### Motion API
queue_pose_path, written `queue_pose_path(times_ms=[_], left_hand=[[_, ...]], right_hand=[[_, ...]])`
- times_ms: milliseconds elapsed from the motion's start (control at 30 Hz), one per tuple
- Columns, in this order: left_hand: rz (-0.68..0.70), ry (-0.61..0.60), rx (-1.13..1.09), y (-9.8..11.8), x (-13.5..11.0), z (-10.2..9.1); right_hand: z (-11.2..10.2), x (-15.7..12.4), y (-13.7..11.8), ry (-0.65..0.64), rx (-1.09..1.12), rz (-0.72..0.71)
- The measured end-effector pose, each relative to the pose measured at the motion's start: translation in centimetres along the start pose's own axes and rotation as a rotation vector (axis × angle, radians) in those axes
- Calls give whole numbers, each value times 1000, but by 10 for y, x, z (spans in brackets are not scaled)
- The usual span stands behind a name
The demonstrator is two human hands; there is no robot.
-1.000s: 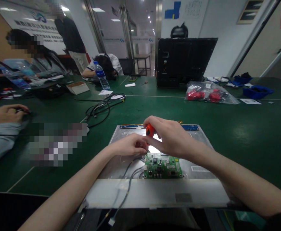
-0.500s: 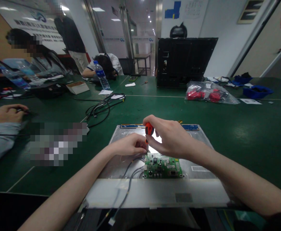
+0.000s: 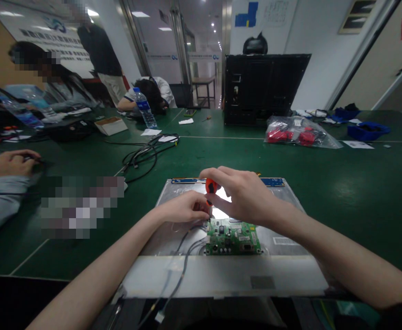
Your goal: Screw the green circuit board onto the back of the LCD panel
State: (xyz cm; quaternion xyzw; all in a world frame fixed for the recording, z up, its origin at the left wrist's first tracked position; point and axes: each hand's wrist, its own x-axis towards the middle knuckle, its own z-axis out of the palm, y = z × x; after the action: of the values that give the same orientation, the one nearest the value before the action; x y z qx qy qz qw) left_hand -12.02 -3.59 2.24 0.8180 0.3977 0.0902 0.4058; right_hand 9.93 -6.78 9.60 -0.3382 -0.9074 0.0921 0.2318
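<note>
My right hand [image 3: 240, 192] is closed round the orange-and-black handle of a screwdriver [image 3: 211, 185], held upright. Its tip points down at the upper left corner of a green circuit board [image 3: 233, 238]. My left hand [image 3: 187, 206] has its fingertips pinched together low by the screwdriver's shaft at that corner; what they grip is hidden. The board lies on the silver back of a display panel [image 3: 286, 250], which has a blue strip board [image 3: 187, 181] along its far edge. Grey cables [image 3: 183, 266] run from the board's left side over the near edge to a white connector [image 3: 160, 316].
Black cables [image 3: 145, 153] lie coiled on the green table beyond the panel. A black monitor [image 3: 266, 87], a plastic bag with red parts [image 3: 300, 133] and a water bottle [image 3: 145, 107] stand farther back. At left, another person's hand [image 3: 10, 165] rests on a mouse.
My right hand and the screwdriver handle have shifted slightly left, and the fingers have turned a little. My left hand and the board stay in place.
</note>
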Motion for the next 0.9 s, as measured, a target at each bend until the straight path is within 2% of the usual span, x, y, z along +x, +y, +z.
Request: queue_pose_path(times_ms=[333,700,900], left_hand=[[11,-27,-56,5,-2,0],[-9,-37,-76,0,-2,1],[14,-45,-107,-1,-1,1]], right_hand=[[0,-1,2,-8,18,-40],[2,0,1,-33,24,-17],[2,-2,2,-5,51,-39]])
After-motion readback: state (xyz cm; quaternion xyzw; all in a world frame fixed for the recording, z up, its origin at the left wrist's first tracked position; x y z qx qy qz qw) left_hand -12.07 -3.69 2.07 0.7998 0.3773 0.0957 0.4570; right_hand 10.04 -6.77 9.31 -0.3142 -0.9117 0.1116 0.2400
